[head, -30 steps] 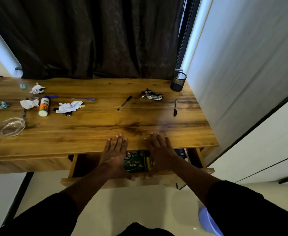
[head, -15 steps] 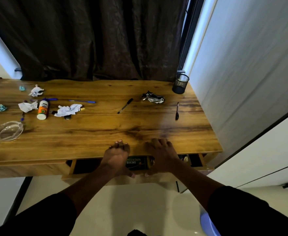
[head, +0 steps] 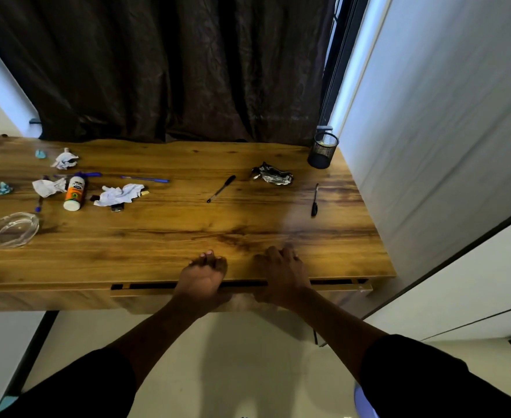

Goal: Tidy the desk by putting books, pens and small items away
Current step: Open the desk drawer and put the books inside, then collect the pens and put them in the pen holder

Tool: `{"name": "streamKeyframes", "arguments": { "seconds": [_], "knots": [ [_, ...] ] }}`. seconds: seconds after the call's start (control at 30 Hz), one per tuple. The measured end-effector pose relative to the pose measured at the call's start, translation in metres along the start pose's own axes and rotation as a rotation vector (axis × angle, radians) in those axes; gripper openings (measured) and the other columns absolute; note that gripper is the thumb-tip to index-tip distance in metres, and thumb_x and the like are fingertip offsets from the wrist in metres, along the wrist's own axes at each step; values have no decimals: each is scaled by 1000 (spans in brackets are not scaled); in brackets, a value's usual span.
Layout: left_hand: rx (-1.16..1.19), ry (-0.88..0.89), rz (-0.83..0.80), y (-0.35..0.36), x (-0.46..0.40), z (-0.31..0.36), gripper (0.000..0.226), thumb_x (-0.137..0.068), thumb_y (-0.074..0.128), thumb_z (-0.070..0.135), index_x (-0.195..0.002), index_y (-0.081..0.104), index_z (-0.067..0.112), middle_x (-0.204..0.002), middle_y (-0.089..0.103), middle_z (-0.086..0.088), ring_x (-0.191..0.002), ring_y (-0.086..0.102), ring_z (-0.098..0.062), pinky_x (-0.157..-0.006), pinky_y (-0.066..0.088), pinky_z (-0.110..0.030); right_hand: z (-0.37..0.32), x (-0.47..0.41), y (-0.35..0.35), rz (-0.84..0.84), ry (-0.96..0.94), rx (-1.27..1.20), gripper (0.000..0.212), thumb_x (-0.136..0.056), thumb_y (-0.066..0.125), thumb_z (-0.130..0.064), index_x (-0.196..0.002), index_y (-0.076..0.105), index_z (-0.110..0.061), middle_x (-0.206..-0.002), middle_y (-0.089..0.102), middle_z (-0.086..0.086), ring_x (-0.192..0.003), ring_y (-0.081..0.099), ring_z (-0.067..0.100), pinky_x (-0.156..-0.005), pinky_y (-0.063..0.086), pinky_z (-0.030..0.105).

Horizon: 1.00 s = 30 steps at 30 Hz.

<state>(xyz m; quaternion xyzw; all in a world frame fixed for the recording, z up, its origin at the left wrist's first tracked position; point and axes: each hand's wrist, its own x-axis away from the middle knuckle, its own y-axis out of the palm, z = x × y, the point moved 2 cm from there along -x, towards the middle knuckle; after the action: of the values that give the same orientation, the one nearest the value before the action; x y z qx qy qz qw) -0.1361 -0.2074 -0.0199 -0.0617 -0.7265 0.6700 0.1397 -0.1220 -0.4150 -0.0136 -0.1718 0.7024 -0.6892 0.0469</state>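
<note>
Head view, looking down over a wooden counter (head: 163, 236) set against a dark curtain (head: 169, 67), with a white wall on the right.

Both hands lie over the counter's near edge, side by side but apart. The left hand (head: 201, 279) has its fingers bunched and curled, tips on the counter top, palm against the front of a drawer (head: 145, 290) just below the edge. The right hand (head: 281, 276) is curled over the same edge in the same way. Neither hand holds a loose object. The drawer stands almost flush, with only a thin dark slit showing beneath the counter top; what is inside cannot be seen.

Beyond the hands, a black pen (head: 221, 188) lies between them, farther back. Beyond the right hand lie a crumpled foil wrapper (head: 273, 175) and a second black pen (head: 314, 200), and in the far right corner stands a black mesh pen cup (head: 323, 149).

Far to the left of the left hand lies a cluster: a white glue bottle (head: 74, 192) with an orange label on its side, three crumpled white tissues (head: 120, 194), blue pens (head: 145, 178), small teal scraps (head: 5, 188) and, nearer the front edge, a clear glass ashtray (head: 15, 229).

Nothing lies on the bare wood between the hands and these things.
</note>
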Motion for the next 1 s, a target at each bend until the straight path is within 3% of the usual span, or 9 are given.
{"name": "streamKeyframes", "arguments": {
  "seconds": [0.07,0.13,0.3,0.43,0.7,0.8,0.9,1.0],
  "knots": [
    [-13,8,-39,5,-1,-2,89,-75,37,76,-133,56,11,-136,57,-24,-120,60,-39,-91,54,-45,1,-1,2,6,-10,7,85,-66,68,-74,-137,40,-34,-136,39,6,-130,35,42,-92,51,54],
    [-12,12,-29,9,-2,-3,83,-75,41,72,-127,59,10,-128,61,-22,-112,63,-39,-84,56,-44,2,-2,3,22,-29,12,81,-69,68,-72,-135,41,-32,-135,40,8,-128,37,44,-91,52,54],
    [-5,-13,18,14,-3,-2,75,-81,54,66,-130,61,9,-128,64,-21,-113,65,-37,-82,57,-44,6,-6,1,53,-64,-11,76,-75,66,-68,-133,41,-25,-132,45,9,-120,44,40,-84,53,51],
    [33,-77,82,19,-2,5,71,-77,69,62,-121,68,6,-121,68,-23,-108,69,-37,-77,58,-47,7,-7,-2,74,-93,-22,75,-76,68,-64,-131,47,-17,-129,50,10,-115,49,39,-83,54,50],
    [35,-106,104,11,-4,15,69,-79,54,67,-118,66,12,-121,67,-18,-107,69,-35,-72,59,-43,14,-13,0,64,-238,176,74,-78,64,-69,-123,58,-9,-117,61,20,-95,61,41,-71,56,47],
    [15,-106,110,11,-3,16,67,-79,60,64,-120,64,11,-121,66,-18,-105,68,-35,-70,59,-42,17,-15,6,85,-290,232,71,-81,61,-67,-119,57,-7,-111,62,22,-87,61,41,-73,54,50],
    [-21,-86,123,10,-4,15,68,-76,68,63,-118,64,11,-116,67,-18,-98,69,-35,-64,57,-40,17,-16,6,79,-312,225,71,-85,56,-65,-123,53,-5,-116,60,25,-90,61,43,-76,53,53],
    [-43,-74,116,8,-7,16,64,-77,62,64,-114,65,12,-109,67,-16,-90,68,-33,-61,53,-36,18,-19,5,54,-326,192,72,-86,56,-65,-127,49,-6,-120,57,25,-94,61,43,-75,55,53]
  ]
}}
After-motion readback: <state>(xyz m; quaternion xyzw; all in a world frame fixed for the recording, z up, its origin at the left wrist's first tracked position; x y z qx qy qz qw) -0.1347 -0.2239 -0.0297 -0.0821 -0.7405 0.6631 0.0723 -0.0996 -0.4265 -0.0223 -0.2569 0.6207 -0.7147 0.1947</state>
